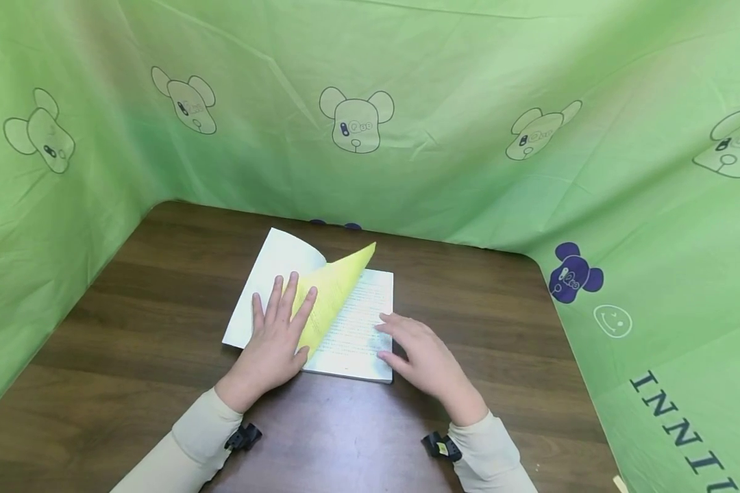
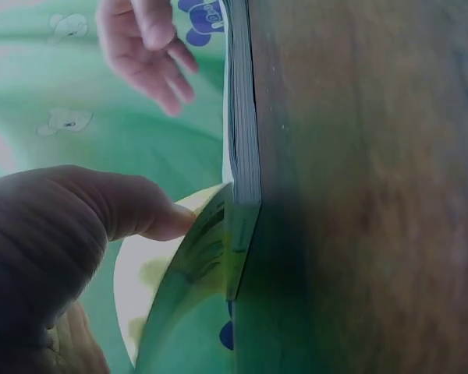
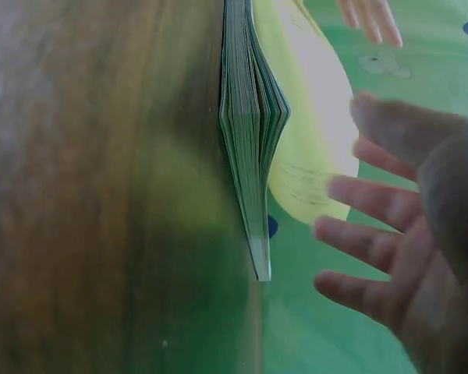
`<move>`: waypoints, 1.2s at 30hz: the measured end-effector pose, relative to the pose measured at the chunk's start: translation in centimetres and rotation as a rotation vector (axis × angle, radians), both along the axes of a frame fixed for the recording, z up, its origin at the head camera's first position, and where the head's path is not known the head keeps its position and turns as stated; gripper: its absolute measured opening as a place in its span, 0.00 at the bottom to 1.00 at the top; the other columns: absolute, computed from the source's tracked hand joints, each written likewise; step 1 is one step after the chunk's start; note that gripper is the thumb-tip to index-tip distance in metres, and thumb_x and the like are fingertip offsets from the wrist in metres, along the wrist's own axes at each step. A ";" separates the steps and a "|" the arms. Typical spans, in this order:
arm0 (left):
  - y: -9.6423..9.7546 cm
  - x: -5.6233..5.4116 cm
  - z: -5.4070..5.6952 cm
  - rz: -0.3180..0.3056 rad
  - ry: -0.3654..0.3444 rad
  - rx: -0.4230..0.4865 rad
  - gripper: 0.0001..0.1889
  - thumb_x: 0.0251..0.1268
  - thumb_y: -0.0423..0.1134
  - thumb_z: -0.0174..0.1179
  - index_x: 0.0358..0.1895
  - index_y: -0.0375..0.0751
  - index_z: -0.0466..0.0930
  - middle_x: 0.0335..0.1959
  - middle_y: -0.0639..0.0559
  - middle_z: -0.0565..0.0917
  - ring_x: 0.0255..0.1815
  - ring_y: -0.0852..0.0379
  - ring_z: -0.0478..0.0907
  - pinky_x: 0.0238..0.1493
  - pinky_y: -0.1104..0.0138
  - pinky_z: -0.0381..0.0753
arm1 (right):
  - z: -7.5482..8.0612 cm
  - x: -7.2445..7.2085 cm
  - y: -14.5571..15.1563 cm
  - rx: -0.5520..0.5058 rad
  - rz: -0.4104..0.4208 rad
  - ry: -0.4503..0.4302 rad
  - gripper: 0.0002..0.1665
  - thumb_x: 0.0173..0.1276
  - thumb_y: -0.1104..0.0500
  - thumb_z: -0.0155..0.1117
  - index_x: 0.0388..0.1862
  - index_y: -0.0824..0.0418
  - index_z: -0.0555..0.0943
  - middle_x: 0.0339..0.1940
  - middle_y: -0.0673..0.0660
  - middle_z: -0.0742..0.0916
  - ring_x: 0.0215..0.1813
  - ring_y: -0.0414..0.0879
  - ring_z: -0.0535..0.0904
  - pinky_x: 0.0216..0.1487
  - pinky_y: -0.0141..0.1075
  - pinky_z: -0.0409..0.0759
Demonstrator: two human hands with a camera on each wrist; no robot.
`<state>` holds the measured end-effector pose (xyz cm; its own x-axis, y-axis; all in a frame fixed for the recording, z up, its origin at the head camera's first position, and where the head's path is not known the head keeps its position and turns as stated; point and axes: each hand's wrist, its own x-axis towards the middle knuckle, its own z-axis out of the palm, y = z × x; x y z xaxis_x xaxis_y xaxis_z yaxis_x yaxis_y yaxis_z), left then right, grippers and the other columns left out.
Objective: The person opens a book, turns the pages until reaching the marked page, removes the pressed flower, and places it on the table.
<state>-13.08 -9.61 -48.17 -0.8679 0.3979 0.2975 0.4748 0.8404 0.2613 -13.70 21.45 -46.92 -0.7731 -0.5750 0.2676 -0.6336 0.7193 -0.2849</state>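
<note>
An open book (image 1: 354, 329) lies on the brown table, printed text on its right-hand page. A yellow sheet (image 1: 329, 294) stands half raised from it, its top corner pointing up and right. My left hand (image 1: 275, 342) rests with spread, straight fingers over the yellow sheet and the white left-hand leaf (image 1: 277, 257). In the left wrist view its thumb (image 2: 152, 210) touches the bowed sheet. Beside the book's right edge hovers my right hand (image 1: 422, 352), fingers loosely extended and holding nothing. The right wrist view shows the thick block of page edges (image 3: 246, 117) fanned slightly.
The wooden table (image 1: 487, 308) stretches around the book on all sides. Green cloth (image 1: 444, 185) with bear-head prints hangs behind and along both sides. Dark wrist cameras (image 1: 243, 437) sit at both cuffs. A small pale object (image 1: 619, 483) lies at the lower right edge.
</note>
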 end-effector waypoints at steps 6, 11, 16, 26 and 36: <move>-0.3 -0.1 0.1 -0.083 0.037 -0.031 0.52 0.55 0.30 0.65 0.84 0.50 0.48 0.86 0.46 0.37 0.85 0.37 0.31 0.71 0.25 0.33 | -0.3 0.3 -0.1 0.095 0.088 -0.170 0.35 0.68 0.43 0.71 0.70 0.54 0.78 0.78 0.56 0.74 0.79 0.55 0.66 0.78 0.60 0.58; -0.5 0.0 0.1 -0.128 0.017 -0.052 0.47 0.59 0.26 0.57 0.84 0.52 0.51 0.86 0.49 0.43 0.85 0.38 0.37 0.71 0.24 0.38 | -0.4 0.4 -0.2 0.141 0.091 -0.227 0.42 0.67 0.36 0.69 0.75 0.53 0.74 0.80 0.55 0.69 0.82 0.54 0.61 0.79 0.62 0.51; -0.7 0.0 0.1 -0.162 -0.061 -0.060 0.45 0.61 0.25 0.57 0.83 0.54 0.55 0.86 0.53 0.49 0.86 0.41 0.42 0.73 0.27 0.39 | -0.6 0.5 -0.2 0.164 0.080 -0.251 0.45 0.65 0.34 0.69 0.76 0.53 0.73 0.81 0.55 0.68 0.82 0.55 0.59 0.78 0.66 0.49; -0.8 0.0 0.3 -0.153 -0.194 -0.082 0.33 0.64 0.28 0.54 0.75 0.50 0.72 0.82 0.51 0.61 0.84 0.40 0.51 0.74 0.29 0.42 | -0.6 0.7 -0.4 0.196 0.022 -0.262 0.47 0.62 0.32 0.70 0.75 0.52 0.74 0.81 0.51 0.69 0.82 0.52 0.61 0.77 0.69 0.48; -0.8 -0.2 0.2 -0.082 -0.271 -0.050 0.26 0.72 0.36 0.50 0.72 0.47 0.75 0.81 0.44 0.62 0.83 0.37 0.52 0.72 0.28 0.49 | -0.5 0.8 -0.3 0.198 -0.052 -0.292 0.48 0.61 0.33 0.72 0.75 0.52 0.74 0.81 0.51 0.69 0.82 0.51 0.59 0.77 0.69 0.46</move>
